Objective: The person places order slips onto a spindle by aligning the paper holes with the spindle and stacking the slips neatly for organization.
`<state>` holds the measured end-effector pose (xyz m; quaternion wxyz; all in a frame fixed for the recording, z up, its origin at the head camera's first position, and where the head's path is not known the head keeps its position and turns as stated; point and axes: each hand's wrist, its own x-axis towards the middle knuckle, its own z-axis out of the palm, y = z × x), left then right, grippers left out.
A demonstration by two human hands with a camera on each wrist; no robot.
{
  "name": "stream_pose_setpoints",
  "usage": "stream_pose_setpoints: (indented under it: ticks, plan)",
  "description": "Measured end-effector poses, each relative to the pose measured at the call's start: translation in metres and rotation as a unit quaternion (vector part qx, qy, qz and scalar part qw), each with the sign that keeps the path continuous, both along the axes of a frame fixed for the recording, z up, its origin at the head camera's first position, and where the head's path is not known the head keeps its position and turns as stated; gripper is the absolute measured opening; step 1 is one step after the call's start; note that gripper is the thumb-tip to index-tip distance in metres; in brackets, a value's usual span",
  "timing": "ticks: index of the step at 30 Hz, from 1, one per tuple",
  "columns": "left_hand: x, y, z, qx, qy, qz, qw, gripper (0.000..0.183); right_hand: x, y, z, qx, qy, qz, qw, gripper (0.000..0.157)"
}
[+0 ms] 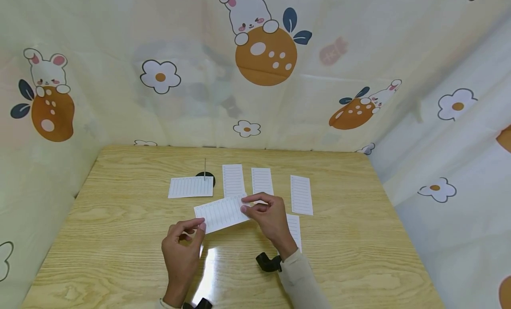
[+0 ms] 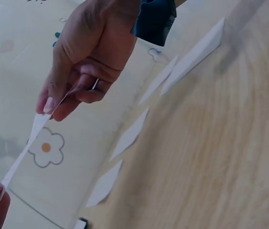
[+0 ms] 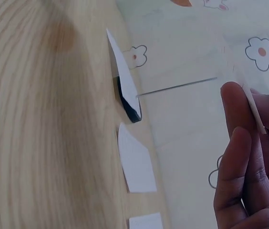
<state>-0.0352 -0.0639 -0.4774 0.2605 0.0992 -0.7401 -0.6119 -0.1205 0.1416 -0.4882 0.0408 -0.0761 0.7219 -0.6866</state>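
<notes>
Between both hands a lined white paper card [image 1: 221,214] is held up over the table, its right end slightly higher in the head view. My left hand [image 1: 181,247] pinches the lower left corner between thumb and forefinger. At the other end, my right hand [image 1: 271,220] pinches the card the same way. Behind it stands a paper spike, its thin metal rod [image 1: 205,167] rising from a round black base [image 1: 214,180]. Another lined card [image 1: 190,187] is run through by the rod and lies over part of the base.
Two lined cards, a left one [image 1: 233,180] and a right one [image 1: 262,180], lie at the back. Farther right is another card [image 1: 301,195]; one more [image 1: 294,231] is partly hidden by the right wrist. A patterned curtain [image 1: 191,109] encloses the wooden table [image 1: 351,238].
</notes>
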Motion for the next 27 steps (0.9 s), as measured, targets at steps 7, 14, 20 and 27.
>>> stream_pose_setpoints:
  ticks: [7, 14, 20, 27]
  plan:
    - [-0.006, -0.011, 0.004, -0.004, 0.000, -0.006, 1.0000, 0.010, -0.004, -0.008, 0.006, -0.001, 0.011, 0.004, 1.000, 0.021]
    - [-0.010, -0.017, 0.011, -0.002, 0.003, -0.005, 1.0000, 0.013, -0.009, -0.014, 0.009, 0.001, 0.027, 0.011, 1.000, 0.020]
    - [-0.014, -0.023, 0.016, -0.010, 0.000, -0.016, 0.9998, 0.015, -0.012, -0.020, 0.013, -0.003, 0.037, 0.014, 0.999, 0.019]
    - [-0.019, -0.031, 0.020, -0.004, -0.019, -0.031, 0.9993, 0.017, -0.015, -0.026, 0.019, -0.020, 0.040, 0.015, 0.999, 0.020]
